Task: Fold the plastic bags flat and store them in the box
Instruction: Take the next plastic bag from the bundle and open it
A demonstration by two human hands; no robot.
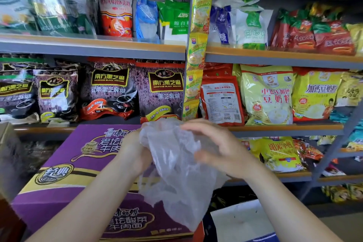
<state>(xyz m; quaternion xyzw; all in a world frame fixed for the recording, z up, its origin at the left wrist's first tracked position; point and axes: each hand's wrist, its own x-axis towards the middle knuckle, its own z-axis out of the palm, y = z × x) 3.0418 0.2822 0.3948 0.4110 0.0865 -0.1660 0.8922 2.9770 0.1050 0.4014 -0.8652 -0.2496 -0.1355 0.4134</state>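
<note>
A thin, clear plastic bag (pixel 176 175) hangs crumpled between both hands in the middle of the view. My left hand (pixel 133 153) grips its upper left part, with the film bunched against the palm. My right hand (pixel 214 145) holds the upper right part, fingers curled over and behind the film. The bag's lower end dangles loose in front of a closed purple cardboard box (pixel 64 165) with yellow bands and printed lettering, which lies below and to the left of my hands.
Grey metal shelves (pixel 92 45) packed with food packets fill the background. A strip of yellow sachets (pixel 196 49) hangs down the middle post. A white box or bag (pixel 241 220) sits at the lower right, a brown carton edge (pixel 7 139) at far left.
</note>
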